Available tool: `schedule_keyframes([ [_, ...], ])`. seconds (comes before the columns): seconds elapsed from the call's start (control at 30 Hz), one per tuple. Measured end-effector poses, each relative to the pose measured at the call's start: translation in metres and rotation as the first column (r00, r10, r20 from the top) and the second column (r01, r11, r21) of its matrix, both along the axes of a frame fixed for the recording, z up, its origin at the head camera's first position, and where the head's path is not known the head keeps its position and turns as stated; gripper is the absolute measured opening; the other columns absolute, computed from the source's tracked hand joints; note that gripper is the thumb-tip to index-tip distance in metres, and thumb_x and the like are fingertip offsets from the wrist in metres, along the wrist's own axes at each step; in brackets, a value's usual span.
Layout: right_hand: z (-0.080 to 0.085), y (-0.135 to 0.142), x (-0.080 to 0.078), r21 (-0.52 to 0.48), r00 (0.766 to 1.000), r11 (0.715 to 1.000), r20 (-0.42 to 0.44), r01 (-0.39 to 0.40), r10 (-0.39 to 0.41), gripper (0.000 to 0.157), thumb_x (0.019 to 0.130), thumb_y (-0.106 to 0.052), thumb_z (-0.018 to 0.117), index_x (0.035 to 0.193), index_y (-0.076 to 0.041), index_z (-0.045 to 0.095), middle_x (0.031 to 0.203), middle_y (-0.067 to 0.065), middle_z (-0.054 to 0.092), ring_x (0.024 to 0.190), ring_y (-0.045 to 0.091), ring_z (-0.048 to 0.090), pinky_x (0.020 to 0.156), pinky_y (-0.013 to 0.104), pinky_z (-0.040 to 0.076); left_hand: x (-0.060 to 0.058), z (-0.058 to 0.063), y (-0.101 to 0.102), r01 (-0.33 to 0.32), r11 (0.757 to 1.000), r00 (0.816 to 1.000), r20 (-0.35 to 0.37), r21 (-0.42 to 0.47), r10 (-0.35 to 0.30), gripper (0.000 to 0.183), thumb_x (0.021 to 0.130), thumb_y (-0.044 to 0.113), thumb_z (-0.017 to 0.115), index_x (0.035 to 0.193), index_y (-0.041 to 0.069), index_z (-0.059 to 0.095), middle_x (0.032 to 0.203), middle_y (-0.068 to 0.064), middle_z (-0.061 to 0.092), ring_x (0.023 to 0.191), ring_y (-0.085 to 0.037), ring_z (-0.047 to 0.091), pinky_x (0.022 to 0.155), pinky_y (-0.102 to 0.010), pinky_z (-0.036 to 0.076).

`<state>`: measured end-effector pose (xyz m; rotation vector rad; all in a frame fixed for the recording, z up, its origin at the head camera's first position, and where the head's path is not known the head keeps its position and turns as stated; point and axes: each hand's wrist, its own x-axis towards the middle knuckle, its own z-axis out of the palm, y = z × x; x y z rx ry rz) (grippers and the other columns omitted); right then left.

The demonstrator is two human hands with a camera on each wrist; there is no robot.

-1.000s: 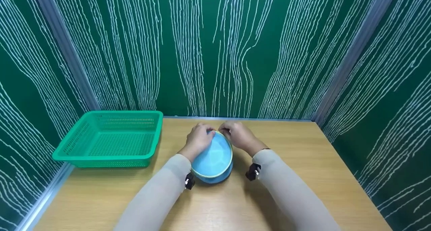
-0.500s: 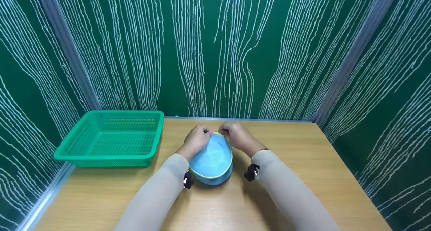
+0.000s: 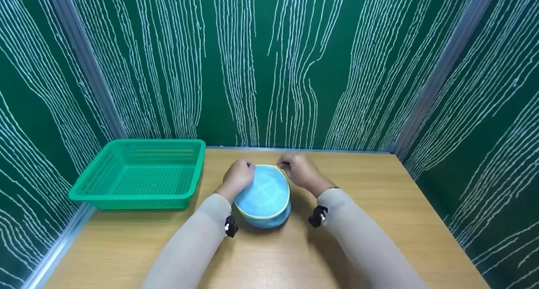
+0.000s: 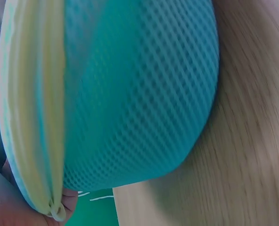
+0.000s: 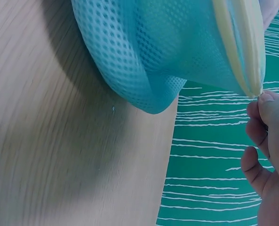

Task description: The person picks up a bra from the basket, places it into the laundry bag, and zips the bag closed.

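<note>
A blue mesh laundry bag [image 3: 263, 194] with a pale yellow zipper stands on the wooden table, its rounded lid facing up. My left hand [image 3: 239, 175] pinches the bag's rim at its far left. In the left wrist view a small zipper pull [image 4: 58, 213] shows beside the left fingers [image 4: 17, 200], at the end of the yellow zipper [image 4: 35, 117]. On the other side my right hand [image 3: 301, 171] pinches the zipper's end between thumb and index finger, as the right wrist view shows. Mesh walls sag below the zipper. The bag's inside is hidden.
A green plastic basket [image 3: 134, 198] stands to the left on the table [image 3: 370, 221]. Green panels [image 3: 278, 70] with white wavy lines rise behind and at both sides, joined by grey metal posts [image 3: 442, 65].
My left hand has moved left and slightly toward me along the rim, away from the right hand. The lid has shifted a little left. My right hand has barely moved.
</note>
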<state>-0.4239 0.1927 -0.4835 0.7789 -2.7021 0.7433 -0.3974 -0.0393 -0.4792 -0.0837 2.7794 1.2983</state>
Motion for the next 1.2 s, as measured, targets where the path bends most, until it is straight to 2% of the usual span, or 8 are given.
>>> schedule_keyframes([
  [0.2,-0.001,0.002,0.0,-0.002,1.0,1.0,0.007,0.018,-0.018,0.017,0.107,0.002,0.071,0.109,-0.011,0.082,0.108,0.007,0.082,0.106,0.026,0.081,0.095,0.041,0.069,0.002,-0.003,-0.005,-0.041,0.999,0.999,0.022,-0.01,0.042,0.038,0.124,0.034,0.043,0.136,0.01,0.07,0.124,-0.01,0.071,0.115,-0.028,0.065,0.114,-0.052,0.057],
  [0.4,-0.002,0.004,0.002,-0.017,0.999,0.999,0.042,0.035,-0.034,0.015,0.109,-0.001,0.071,0.11,-0.012,0.081,0.11,0.007,0.082,0.108,0.026,0.08,0.096,0.041,0.068,0.003,-0.009,-0.009,-0.081,0.997,0.996,0.038,0.004,0.081,0.041,0.123,0.033,0.043,0.143,0.006,0.066,0.136,-0.014,0.07,0.126,-0.031,0.066,0.122,-0.056,0.054],
  [0.57,-0.005,0.005,0.003,-0.023,0.998,0.999,0.054,0.042,-0.041,0.014,0.11,-0.003,0.071,0.111,-0.012,0.081,0.11,0.006,0.083,0.109,0.025,0.08,0.097,0.042,0.068,0.004,-0.016,-0.012,-0.089,0.996,0.995,0.032,-0.014,0.09,0.037,0.122,0.03,0.044,0.138,0.006,0.068,0.132,-0.014,0.07,0.122,-0.03,0.066,0.12,-0.054,0.055],
  [0.73,-0.006,0.005,0.005,-0.023,0.999,0.999,0.038,0.033,-0.032,0.014,0.111,-0.002,0.069,0.11,-0.01,0.081,0.11,0.008,0.083,0.109,0.026,0.08,0.099,0.044,0.068,0.007,-0.015,-0.013,-0.081,0.996,0.997,-0.018,-0.038,0.081,0.036,0.12,0.029,0.046,0.132,0.007,0.073,0.128,-0.013,0.074,0.12,-0.031,0.069,0.114,-0.053,0.056],
  [0.9,-0.004,0.001,0.007,-0.03,0.997,0.998,0.063,0.052,-0.05,0.015,0.111,-0.003,0.069,0.111,-0.012,0.081,0.111,0.006,0.082,0.11,0.024,0.079,0.1,0.043,0.068,0.008,-0.014,-0.009,-0.08,0.995,0.995,-0.064,-0.065,0.076,0.037,0.12,0.029,0.051,0.139,0.009,0.076,0.138,-0.012,0.076,0.135,-0.033,0.07,0.12,-0.054,0.055],
  [1.03,-0.002,-0.002,0.007,-0.032,0.997,0.998,0.07,0.047,-0.045,0.015,0.111,-0.004,0.069,0.112,-0.013,0.082,0.113,0.006,0.082,0.111,0.024,0.079,0.1,0.043,0.068,0.007,-0.011,0.0,-0.044,0.998,0.994,-0.106,-0.047,0.038,0.036,0.12,0.029,0.056,0.144,0.011,0.076,0.142,-0.011,0.073,0.139,-0.033,0.067,0.124,-0.056,0.053],
  [1.2,0.0,-0.006,0.009,-0.035,0.998,0.999,0.054,0.038,-0.036,0.015,0.111,-0.003,0.07,0.114,-0.01,0.084,0.114,0.007,0.083,0.111,0.027,0.08,0.099,0.044,0.068,0.008,-0.006,0.016,0.004,0.998,0.989,-0.145,-0.055,-0.012,0.034,0.119,0.034,0.061,0.142,0.016,0.078,0.141,-0.007,0.072,0.136,-0.032,0.064,0.124,-0.058,0.05],
])
